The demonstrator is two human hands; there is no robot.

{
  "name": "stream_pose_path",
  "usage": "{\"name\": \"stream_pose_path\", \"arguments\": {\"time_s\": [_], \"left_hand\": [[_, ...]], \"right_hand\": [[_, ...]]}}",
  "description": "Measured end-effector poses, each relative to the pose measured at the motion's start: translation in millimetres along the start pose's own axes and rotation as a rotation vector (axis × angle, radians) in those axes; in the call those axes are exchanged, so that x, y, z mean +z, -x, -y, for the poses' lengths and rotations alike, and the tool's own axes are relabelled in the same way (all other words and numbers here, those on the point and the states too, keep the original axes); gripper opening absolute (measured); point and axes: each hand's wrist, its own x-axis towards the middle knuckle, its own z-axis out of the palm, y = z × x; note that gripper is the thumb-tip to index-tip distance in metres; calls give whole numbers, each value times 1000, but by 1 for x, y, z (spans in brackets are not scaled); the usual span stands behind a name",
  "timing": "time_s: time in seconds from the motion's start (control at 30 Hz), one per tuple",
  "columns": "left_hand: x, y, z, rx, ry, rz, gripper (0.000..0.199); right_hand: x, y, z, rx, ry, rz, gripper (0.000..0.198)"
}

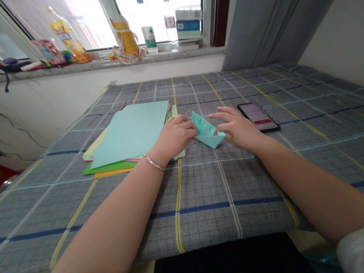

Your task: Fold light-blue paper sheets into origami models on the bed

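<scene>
Between my two hands sits the folded turquoise paper, boat-like in shape, just above or on the checked cloth — I can't tell which. Its long axis runs slantwise, from a tall point beside my left hand, tipped upward and away from me, down to a lower point by my right hand. Its hollow opens upward, and the bottom corner points toward me.

My left hand is drawn narrow, fingers bunched on the paper's left edge; the thumb is hidden. My right hand has its fingers spread apart, one fingertip at the paper's right end — whether it pinches there, I can't tell.

Left of my left hand lies the stack of coloured sheets, a pale blue-green one on top. A silver bracelet circles that wrist. Just right of my right hand, the phone lies face up. Well beyond both hands, the windowsill carries a yellow-labelled bottle and a blue-and-white box.
</scene>
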Motion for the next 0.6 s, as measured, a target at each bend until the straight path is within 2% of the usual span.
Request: {"name": "stream_pose_path", "arguments": {"time_s": [0.2, 0.5, 0.6], "left_hand": [[-6, 2, 2, -9, -31, 12, 11], [6, -4, -17, -228, -56, 45, 20], [8, -4, -19, -266, -22, 76, 27]], "right_hand": [[-9, -2, 6, 2, -2, 45, 20], [2, -2, 17, 171, -44, -1, 22], [3, 1, 12, 221, -100, -9, 30]]}}
